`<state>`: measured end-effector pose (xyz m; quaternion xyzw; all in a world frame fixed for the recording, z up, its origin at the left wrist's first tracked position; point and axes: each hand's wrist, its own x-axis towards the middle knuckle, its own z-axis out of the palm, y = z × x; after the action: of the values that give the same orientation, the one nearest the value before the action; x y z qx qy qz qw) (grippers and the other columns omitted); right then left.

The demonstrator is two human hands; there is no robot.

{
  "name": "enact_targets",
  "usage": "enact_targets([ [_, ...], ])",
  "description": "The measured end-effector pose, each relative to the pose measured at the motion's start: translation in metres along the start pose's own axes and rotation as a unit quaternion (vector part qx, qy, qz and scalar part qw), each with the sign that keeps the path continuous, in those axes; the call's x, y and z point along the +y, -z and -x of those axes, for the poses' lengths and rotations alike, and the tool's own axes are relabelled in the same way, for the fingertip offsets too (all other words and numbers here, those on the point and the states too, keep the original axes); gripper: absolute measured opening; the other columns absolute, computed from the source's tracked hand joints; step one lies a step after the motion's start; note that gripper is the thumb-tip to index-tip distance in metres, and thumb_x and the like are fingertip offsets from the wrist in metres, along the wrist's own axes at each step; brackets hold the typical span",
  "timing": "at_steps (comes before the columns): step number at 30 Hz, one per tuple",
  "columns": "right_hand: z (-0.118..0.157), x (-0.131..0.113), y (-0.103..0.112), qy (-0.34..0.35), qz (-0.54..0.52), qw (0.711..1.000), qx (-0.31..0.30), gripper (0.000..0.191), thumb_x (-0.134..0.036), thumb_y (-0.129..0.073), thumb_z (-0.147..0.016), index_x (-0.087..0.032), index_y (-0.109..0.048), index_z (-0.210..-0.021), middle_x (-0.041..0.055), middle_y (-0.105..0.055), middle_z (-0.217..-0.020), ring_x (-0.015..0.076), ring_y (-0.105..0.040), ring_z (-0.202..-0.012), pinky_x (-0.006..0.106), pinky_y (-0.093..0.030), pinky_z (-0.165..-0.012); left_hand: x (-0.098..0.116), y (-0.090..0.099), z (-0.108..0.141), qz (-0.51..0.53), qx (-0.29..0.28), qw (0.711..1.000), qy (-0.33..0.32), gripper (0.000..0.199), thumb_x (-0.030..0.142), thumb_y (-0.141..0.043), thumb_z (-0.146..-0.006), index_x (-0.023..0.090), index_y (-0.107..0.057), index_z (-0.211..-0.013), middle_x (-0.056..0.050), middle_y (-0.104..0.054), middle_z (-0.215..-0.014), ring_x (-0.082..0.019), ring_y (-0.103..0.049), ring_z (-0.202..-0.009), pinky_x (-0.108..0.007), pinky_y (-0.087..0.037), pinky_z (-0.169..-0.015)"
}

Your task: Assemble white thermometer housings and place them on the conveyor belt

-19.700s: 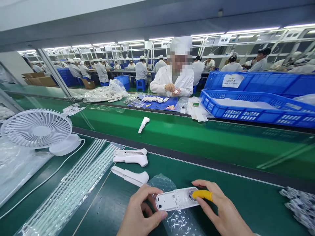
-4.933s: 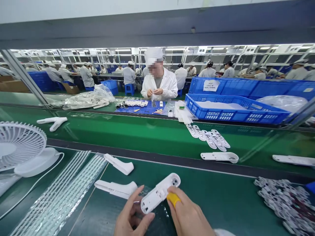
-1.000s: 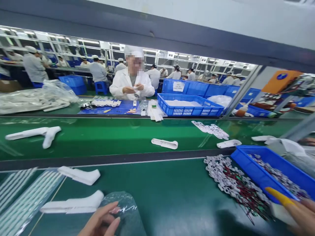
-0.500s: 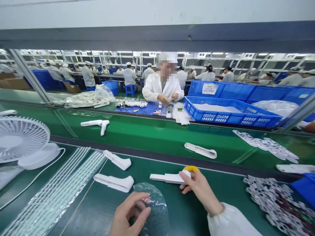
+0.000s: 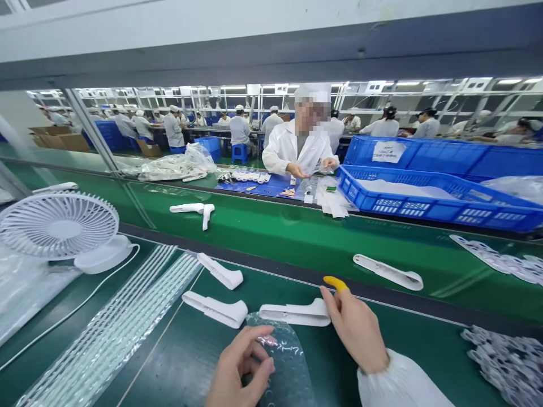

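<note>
My right hand point(image 5: 358, 325), with a yellow finger cot point(image 5: 335, 282) on one finger, is by the angled end of a white plastic handle-like shell point(image 5: 292, 314) lying on the bench. Its fingers are stretched out and hold nothing. My left hand point(image 5: 244, 364) is loosely curled, thumb and forefinger apart, over a sheet of clear bubble film point(image 5: 286, 362). Any contact with the film is unclear. Two similar shells lie just left of these, a nearer shell point(image 5: 215, 310) and a farther shell point(image 5: 220, 271).
A white fan point(image 5: 63, 226) with a cord stands left, beside long clear-wrapped strips point(image 5: 114, 322). On the green belt point(image 5: 263, 237) lie a jointed white part point(image 5: 193, 208) and another shell point(image 5: 388, 272). Small grey-white parts point(image 5: 504, 362) are heaped right. Across the belt, a co-worker sits near a blue crate point(image 5: 441, 206).
My right hand has let go of the white shell, which now rests on the bench beside the other two. The camera view has turned left. My left hand keeps its curled pose.
</note>
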<state>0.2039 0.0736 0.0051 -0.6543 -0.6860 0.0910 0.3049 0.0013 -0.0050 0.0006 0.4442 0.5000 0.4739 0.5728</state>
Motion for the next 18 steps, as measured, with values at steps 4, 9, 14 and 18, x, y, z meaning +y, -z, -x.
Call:
enact_targets([
  [4, 0.024, -0.025, 0.013, 0.16, -0.079, 0.984, -0.003, 0.033, -0.044, -0.032, -0.089, -0.021, -0.052, -0.077, 0.0035, -0.056, -0.068, 0.0144, -0.053, -0.052, 0.026, -0.045, -0.045, -0.004, 0.0, 0.002, 0.01, -0.018, 1.0, -0.022, 0.032, 0.039, -0.057, -0.079, 0.025, -0.061, -0.106, -0.004, -0.059, -0.085, -0.011, -0.055, -0.062, -0.02, -0.047, -0.054],
  [9, 0.05, -0.045, 0.005, 0.281, -0.132, 0.95, -0.032, 0.003, -0.02, -0.047, -0.085, -0.021, -0.049, -0.083, 0.0039, -0.053, -0.075, 0.0165, -0.054, -0.068, 0.025, -0.047, -0.052, -0.006, 0.003, 0.001, 0.03, -0.052, 0.997, -0.038, 0.035, 0.039, -0.056, -0.08, 0.026, -0.056, -0.114, -0.003, -0.055, -0.086, -0.013, -0.059, -0.067, -0.024, -0.048, -0.062],
  [14, 0.056, -0.045, -0.008, 0.288, -0.133, 0.948, -0.028, 0.005, -0.017, -0.047, -0.085, -0.021, -0.049, -0.087, 0.0046, -0.055, -0.077, 0.0166, -0.055, -0.068, 0.025, -0.048, -0.052, -0.009, -0.003, 0.0, 0.081, -0.011, 0.996, -0.027, 0.051, 0.037, -0.063, -0.075, 0.026, -0.043, -0.121, -0.001, -0.057, -0.082, -0.012, -0.061, -0.062, -0.024, -0.047, -0.058],
  [18, 0.053, -0.046, -0.007, 0.274, -0.125, 0.954, -0.01, 0.006, -0.02, -0.045, -0.086, -0.022, -0.051, -0.088, 0.0051, -0.056, -0.078, 0.0171, -0.056, -0.068, 0.025, -0.05, -0.053, -0.007, -0.006, 0.001, 0.05, 0.017, 0.998, -0.019, 0.065, 0.028, -0.063, -0.073, 0.023, -0.029, -0.128, 0.0, -0.061, -0.076, -0.014, -0.061, -0.063, -0.026, -0.047, -0.061],
])
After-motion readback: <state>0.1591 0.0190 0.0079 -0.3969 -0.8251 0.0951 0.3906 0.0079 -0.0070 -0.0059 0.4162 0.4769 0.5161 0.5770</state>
